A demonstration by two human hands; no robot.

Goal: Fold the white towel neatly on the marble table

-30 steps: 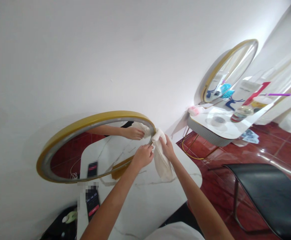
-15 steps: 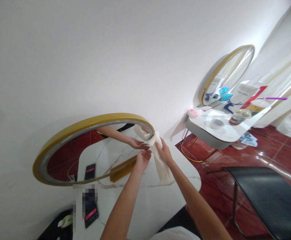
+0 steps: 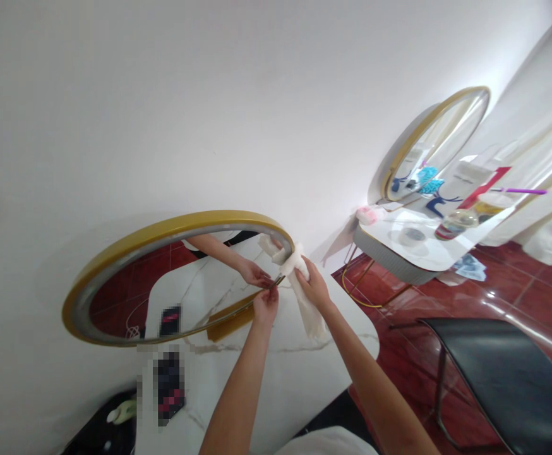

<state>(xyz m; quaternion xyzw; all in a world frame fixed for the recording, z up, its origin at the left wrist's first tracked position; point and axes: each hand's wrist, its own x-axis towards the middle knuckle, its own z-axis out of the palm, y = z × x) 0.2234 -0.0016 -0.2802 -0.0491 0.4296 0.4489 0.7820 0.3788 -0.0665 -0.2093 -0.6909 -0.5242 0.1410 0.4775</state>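
Note:
A round mirror with a gold frame (image 3: pixel 195 221) leans low over a white marble-patterned table (image 3: pixel 228 392). Its right rim is wrapped by a white cloth (image 3: pixel 311 313), whose loose end hangs down onto the tabletop. My right hand (image 3: pixel 314 287) is closed on this cloth and presses it round the frame. Just left of it, my left hand (image 3: pixel 266 304) pinches the lower right rim of the mirror, fingertips against the edge. Both arms come up from below, and the left one is reflected in the glass. A gold block-like base (image 3: pixel 231 323) shows under the mirror.
A dark, pixelated phone (image 3: pixel 169 388) lies at the table's left. Further right stand a black chair (image 3: pixel 503 373) and a second table (image 3: pixel 394 256) bearing another round mirror (image 3: pixel 439 142), a bottle (image 3: pixel 456 224) and a pink-and-white pack (image 3: pixel 369 215).
My left hand has gone from open, palm up beside the rim, to pinching the mirror's edge. The right hand keeps the cloth at nearly the same spot.

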